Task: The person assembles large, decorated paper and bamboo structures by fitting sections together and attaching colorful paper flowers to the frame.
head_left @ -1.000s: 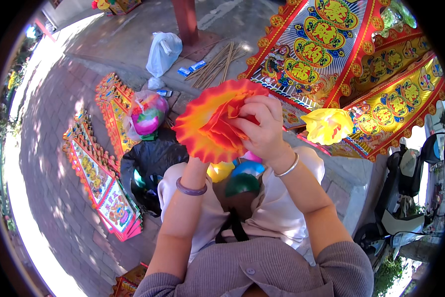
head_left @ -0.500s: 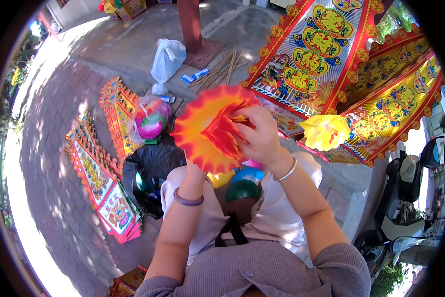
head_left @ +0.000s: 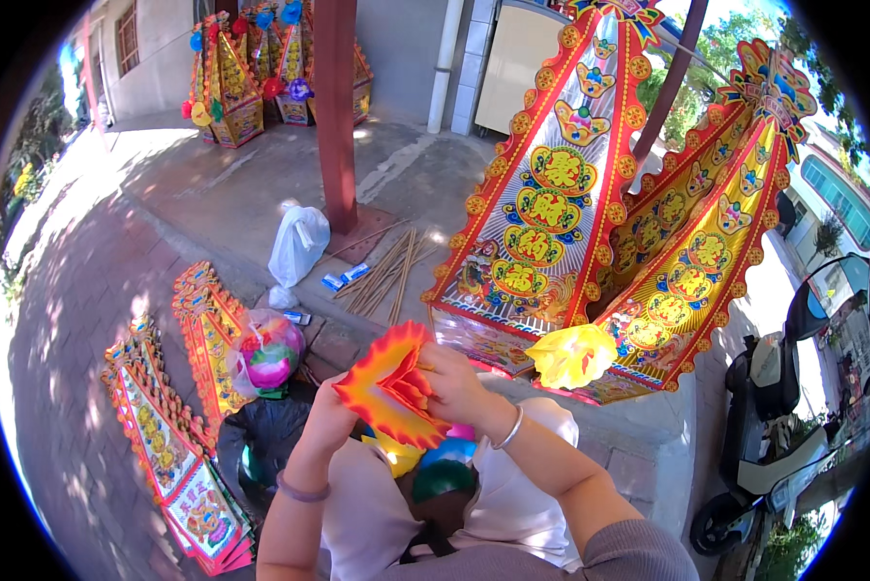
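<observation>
Both my hands hold a red and orange paper flower (head_left: 388, 385) with a wavy yellow rim, in the middle of the view. My left hand (head_left: 326, 422) grips its lower left side; a purple band is on that wrist. My right hand (head_left: 459, 387) pinches its right side and wears a silver bracelet. Below the flower lies a white bag (head_left: 512, 494) with yellow, blue and green paper balls (head_left: 442, 463) in it. A yellow paper flower (head_left: 572, 354) is fixed to the tall red and gold paper tower (head_left: 541, 203) just right of my hands.
A second gold paper tower (head_left: 706, 252) leans at the right. Flat decorated paper panels (head_left: 168, 455) lie on the brick ground at left, beside a clear bag of coloured paper balls (head_left: 265, 351). A white plastic bag (head_left: 297, 242), bamboo sticks (head_left: 386, 271), a red post (head_left: 336, 107) and a scooter (head_left: 774, 426) stand around.
The view has tilted upward, so the hands and flower sit lower in the picture. The flower has turned edge-on and looks folded narrower between my hands.
</observation>
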Available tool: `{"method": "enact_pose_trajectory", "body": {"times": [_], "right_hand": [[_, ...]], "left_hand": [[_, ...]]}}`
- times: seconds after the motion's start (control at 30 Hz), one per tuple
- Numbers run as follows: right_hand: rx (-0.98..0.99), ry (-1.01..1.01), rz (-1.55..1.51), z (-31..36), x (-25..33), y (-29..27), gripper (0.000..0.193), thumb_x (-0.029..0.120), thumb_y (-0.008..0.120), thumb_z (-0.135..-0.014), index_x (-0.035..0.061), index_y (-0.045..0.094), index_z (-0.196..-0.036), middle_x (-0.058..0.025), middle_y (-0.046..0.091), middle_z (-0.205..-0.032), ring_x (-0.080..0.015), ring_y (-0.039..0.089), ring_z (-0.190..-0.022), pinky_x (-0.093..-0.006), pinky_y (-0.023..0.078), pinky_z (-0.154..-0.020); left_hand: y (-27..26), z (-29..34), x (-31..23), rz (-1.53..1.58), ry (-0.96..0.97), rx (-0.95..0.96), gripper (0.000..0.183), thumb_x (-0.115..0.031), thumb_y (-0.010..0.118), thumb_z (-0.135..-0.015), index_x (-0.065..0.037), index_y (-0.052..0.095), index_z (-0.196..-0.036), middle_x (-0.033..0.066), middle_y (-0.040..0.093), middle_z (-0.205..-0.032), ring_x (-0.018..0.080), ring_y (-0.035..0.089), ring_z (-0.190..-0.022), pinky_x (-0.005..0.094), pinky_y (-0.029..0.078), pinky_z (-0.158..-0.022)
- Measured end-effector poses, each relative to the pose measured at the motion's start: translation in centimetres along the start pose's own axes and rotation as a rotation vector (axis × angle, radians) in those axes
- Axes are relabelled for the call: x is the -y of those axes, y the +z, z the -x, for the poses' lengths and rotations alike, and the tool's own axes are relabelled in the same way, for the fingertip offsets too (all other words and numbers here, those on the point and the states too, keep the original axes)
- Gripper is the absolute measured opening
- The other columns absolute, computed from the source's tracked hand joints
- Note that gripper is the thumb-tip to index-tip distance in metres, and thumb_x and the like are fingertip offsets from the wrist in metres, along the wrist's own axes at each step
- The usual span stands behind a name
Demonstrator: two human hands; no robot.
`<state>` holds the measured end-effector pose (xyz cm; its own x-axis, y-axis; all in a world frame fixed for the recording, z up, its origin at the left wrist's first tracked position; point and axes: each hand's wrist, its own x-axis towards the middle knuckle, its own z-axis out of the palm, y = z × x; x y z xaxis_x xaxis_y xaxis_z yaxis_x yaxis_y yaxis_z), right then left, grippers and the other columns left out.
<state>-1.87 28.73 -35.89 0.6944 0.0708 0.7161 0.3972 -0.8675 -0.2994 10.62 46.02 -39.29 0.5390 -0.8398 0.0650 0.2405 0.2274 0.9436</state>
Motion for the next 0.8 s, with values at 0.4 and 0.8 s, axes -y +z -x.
{"method": "enact_pose_trajectory", "body": {"times": [0.4, 0.8], "right_hand": [[0.152, -0.070, -0.065, -2.1, 2.0, -0.8, 0.031, 0.006, 0.072, -0.059, 0.0021, 0.062, -0.088, -0.0097, 0.058, -0.092, -0.0288, 0.059, -0.085, -0.0377, 0.050, -0.070], [0.191, -0.124, 0.013, -2.5, 2.5, -0.7, 0.029, 0.007, 0.071, -0.058, 0.0020, 0.060, -0.084, -0.0099, 0.058, -0.089, -0.0287, 0.058, -0.086, -0.0377, 0.049, -0.073]], "left_hand": [[-0.3, 1.9, -2.4, 0.246, -0.186, 0.016, 0.037, -0.005, 0.067, -0.086, -0.002, 0.055, -0.121, 0.0050, 0.061, -0.114, 0.0148, 0.059, -0.102, 0.0297, 0.051, -0.086], [-1.6, 2.1, -0.8, 0.545, -0.125, 0.111, 0.034, -0.006, 0.066, -0.086, 0.000, 0.058, -0.119, 0.0077, 0.064, -0.111, 0.0163, 0.063, -0.097, 0.0297, 0.054, -0.082]]}}
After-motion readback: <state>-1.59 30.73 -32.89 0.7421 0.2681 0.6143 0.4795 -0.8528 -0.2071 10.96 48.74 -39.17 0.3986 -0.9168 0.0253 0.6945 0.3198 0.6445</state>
